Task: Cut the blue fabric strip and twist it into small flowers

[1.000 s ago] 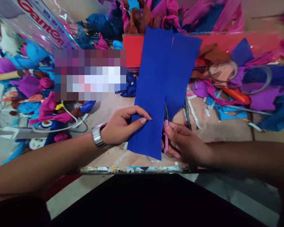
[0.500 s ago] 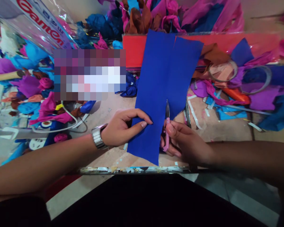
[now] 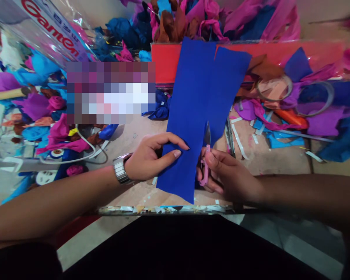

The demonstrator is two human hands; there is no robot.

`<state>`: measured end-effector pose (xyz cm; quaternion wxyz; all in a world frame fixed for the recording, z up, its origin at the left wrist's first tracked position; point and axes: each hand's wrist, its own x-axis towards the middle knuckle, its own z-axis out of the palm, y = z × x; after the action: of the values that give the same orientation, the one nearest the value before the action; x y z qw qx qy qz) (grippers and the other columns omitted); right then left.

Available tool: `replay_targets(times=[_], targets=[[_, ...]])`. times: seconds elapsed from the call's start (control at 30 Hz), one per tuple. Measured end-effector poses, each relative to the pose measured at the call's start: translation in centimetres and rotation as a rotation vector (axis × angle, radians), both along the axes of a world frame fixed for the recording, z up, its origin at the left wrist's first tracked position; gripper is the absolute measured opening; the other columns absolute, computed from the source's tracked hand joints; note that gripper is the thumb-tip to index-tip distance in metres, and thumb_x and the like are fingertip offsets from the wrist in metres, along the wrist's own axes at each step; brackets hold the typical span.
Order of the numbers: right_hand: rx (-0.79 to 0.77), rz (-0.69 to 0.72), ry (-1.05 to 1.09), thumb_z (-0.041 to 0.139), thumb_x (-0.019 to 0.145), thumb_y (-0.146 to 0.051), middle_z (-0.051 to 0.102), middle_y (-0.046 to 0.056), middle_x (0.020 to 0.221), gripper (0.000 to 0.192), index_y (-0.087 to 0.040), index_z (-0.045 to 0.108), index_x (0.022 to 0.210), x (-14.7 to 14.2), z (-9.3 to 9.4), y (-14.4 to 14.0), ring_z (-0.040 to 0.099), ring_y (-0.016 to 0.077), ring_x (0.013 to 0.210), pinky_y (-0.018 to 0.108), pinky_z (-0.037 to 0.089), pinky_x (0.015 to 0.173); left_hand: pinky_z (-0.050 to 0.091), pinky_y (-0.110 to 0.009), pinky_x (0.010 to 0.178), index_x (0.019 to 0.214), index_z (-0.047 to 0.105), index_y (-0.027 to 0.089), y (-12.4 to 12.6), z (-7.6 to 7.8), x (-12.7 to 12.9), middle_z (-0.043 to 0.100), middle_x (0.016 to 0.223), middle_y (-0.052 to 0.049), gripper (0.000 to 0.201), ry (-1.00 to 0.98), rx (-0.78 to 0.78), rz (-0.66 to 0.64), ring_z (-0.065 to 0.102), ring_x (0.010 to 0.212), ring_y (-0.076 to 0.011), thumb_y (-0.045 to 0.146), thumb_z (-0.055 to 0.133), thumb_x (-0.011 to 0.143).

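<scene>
Across the counter, a glossy red pack is lying under the far end of a smooth blue sheet; cutting is looking partway done, the near end parting, the middle seemingly uncut. On it, the left hand is resting, thumb and forefinger slightly apart; the right hand is gripping pink scissors at the cut; thin white strips are lying nearby.

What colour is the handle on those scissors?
Pink; the scissors handle shows best in the head view.
</scene>
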<state>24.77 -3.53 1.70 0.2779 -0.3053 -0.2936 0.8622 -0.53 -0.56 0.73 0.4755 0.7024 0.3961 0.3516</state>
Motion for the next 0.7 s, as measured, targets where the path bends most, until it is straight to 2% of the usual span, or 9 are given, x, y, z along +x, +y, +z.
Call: replay_targets(times=[0.13,0.27,0.4,0.53,0.6,0.7], targets=[[-0.016,0.017,0.025,0.074,0.103,-0.060,0.070,-0.001,0.082,0.043,-0.019,0.061,0.105,-0.01,0.02,0.08,0.042,0.0028,0.043,0.020,0.029,0.046,0.062,-0.031,0.084,0.122,0.081,0.021,0.12,-0.35,0.13,0.084,0.110,-0.010,0.027,-0.061,0.005,0.008,0.078,0.090,-0.0194,0.033,0.079,0.097],[-0.018,0.012,0.037,0.072,0.104,-0.058,0.069,-0.002,0.083,0.042,-0.018,0.062,0.111,0.00,-0.12,0.05,0.041,0.0020,0.042,0.020,0.030,0.045,0.061,-0.029,0.078,0.117,0.081,0.021,0.33,-0.50,0.10,0.082,0.106,-0.008,0.026,-0.046,0.035,0.050,0.075,0.086,-0.0180,0.031,0.082,0.094],[-0.030,-0.001,0.039,0.072,0.105,-0.057,0.068,-0.002,0.083,0.040,-0.018,0.063,0.111,-0.05,-0.25,0.00,0.042,0.0018,0.043,0.019,0.032,0.046,0.054,-0.025,0.061,0.117,0.081,0.020,0.35,-0.40,0.09,0.081,0.099,-0.006,0.029,-0.023,-0.037,0.087,0.068,0.069,-0.0141,0.035,0.083,0.092],[-0.027,-0.028,0.013,0.072,0.104,-0.058,0.070,-0.001,0.087,0.041,-0.019,0.064,0.113,-0.06,-0.36,-0.01,0.047,0.0031,0.045,0.019,0.032,0.046,0.058,-0.026,0.065,0.113,0.083,0.020,0.30,-0.23,0.32,0.083,0.103,-0.008,0.027,-0.108,-0.114,0.098,0.072,0.075,-0.0162,0.040,0.080,0.097],[-0.020,-0.040,0.000,0.071,0.105,-0.057,0.071,0.000,0.089,0.040,-0.019,0.064,0.115,-0.04,-0.47,-0.05,0.049,0.0038,0.046,0.020,0.030,0.045,0.060,-0.029,0.066,0.120,0.082,0.021,0.26,-0.18,0.37,0.083,0.102,-0.008,0.031,-0.176,-0.172,0.098,0.074,0.075,-0.0174,0.043,0.079,0.099],[-0.006,-0.047,-0.011,0.071,0.105,-0.057,0.073,0.002,0.091,0.039,-0.019,0.064,0.108,0.01,-0.61,-0.11,0.052,0.0039,0.046,0.020,0.028,0.045,0.058,-0.029,0.056,0.143,0.073,0.026,0.21,-0.20,0.18,0.079,0.082,-0.003,0.051,-0.235,-0.299,0.037,0.069,0.058,-0.0170,0.047,0.082,0.097]])
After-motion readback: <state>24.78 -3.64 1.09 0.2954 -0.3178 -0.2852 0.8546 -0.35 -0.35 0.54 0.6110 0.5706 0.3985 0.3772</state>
